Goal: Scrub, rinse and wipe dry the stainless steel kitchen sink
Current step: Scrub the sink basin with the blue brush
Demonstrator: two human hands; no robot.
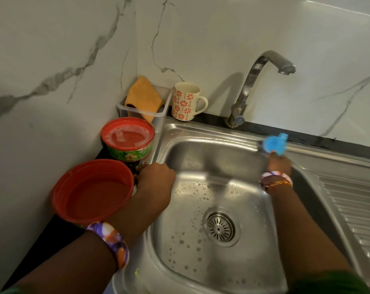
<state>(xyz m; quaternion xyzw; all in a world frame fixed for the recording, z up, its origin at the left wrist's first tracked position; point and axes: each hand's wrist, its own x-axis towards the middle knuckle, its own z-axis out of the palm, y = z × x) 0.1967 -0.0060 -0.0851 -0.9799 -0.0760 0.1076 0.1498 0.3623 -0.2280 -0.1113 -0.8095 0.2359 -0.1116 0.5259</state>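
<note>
The stainless steel sink (pixel 201 145) fills the middle of the view, its basin dotted with soapy droplets around the drain (pixel 219 227). My right hand (pixel 279 163) grips a blue scrubber (pixel 274 143), blurred, against the sink's back right rim. My left hand (pixel 155 174) rests on the sink's left rim with its fingers curled over the edge. A red tub of foamy soapy water (pixel 127 137) stands at the sink's back left corner.
The tap (pixel 262 68) arches over the back rim. A flowered mug (pixel 186 101) and a clear tray holding an orange cloth (pixel 144 96) stand behind the sink. A red lid (pixel 92 189) lies left of my left hand. The ribbed drainboard (pixel 353 206) lies to the right.
</note>
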